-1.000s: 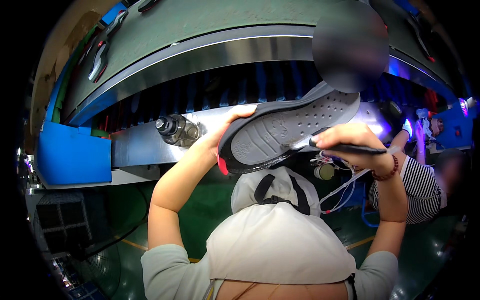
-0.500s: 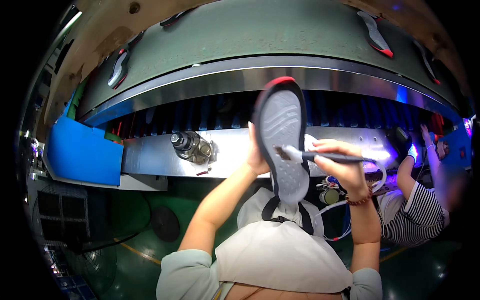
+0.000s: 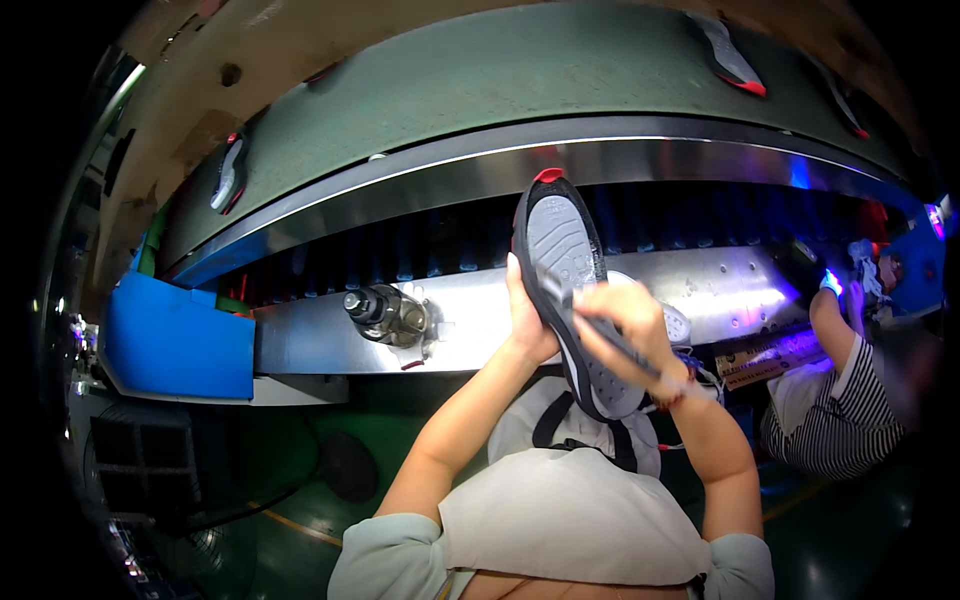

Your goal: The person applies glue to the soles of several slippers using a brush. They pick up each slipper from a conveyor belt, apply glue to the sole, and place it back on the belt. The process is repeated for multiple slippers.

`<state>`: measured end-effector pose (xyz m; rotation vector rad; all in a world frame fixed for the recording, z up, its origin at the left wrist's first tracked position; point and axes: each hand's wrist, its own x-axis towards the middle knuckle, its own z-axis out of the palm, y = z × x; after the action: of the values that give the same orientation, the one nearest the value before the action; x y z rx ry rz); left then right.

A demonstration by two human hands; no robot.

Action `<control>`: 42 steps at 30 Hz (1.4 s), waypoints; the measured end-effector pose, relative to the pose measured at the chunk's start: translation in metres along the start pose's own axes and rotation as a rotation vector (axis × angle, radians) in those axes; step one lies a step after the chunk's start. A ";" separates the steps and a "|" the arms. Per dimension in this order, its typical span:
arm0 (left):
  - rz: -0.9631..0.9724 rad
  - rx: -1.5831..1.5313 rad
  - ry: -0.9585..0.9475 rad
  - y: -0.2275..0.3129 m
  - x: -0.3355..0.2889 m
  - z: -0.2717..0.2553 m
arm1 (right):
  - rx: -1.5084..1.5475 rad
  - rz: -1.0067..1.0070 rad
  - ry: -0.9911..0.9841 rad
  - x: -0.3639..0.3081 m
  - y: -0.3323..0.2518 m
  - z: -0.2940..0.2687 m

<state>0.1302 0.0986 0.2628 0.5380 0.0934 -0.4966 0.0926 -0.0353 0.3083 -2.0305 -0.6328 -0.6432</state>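
Observation:
A shoe sole, grey inside with a black rim and a red tip, is held up in front of my body, red tip pointing away. My left hand is closed around its left edge, thumb up along the side. My right hand, blurred by motion, is closed on a dark-handled brush over the middle of the sole. The brush's tip is smeared at the sole's left inner side, and contact there is hard to tell. Behind my right hand, part of another light sole shows on the metal ledge.
A clear container with a black top stands on the metal ledge at left. Beyond the steel rail runs a green conveyor belt carrying soles. To the right are a cardboard box and a co-worker in a striped top.
My right hand has moved left across the sole, and the brush has swung from nearly level to slanting, its tip farther up the sole. The sole has tilted slightly, its red tip leaning left.

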 end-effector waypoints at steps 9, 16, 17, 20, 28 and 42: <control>0.004 -0.067 -0.046 0.025 -0.022 0.009 | 0.524 0.404 -0.229 0.009 -0.018 -0.052; 0.006 -0.098 -0.103 0.019 -0.027 0.030 | 0.587 0.088 -0.298 0.032 -0.019 -0.037; 0.018 -0.087 -0.141 0.021 -0.025 0.027 | 0.726 0.113 -0.393 0.029 -0.019 -0.042; -0.030 -0.155 -0.141 0.024 -0.029 0.031 | 0.752 0.415 -0.227 0.031 -0.009 -0.046; 0.087 -0.005 -0.075 0.029 -0.023 0.034 | 0.917 0.449 -0.343 0.018 -0.009 -0.052; 0.291 0.005 -0.023 0.045 -0.003 0.025 | 0.599 0.338 -0.303 -0.004 -0.004 -0.053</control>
<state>0.1479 0.1213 0.3060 0.5401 -0.0086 -0.2187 0.0764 -0.0793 0.3333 -1.6137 -0.5525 0.0625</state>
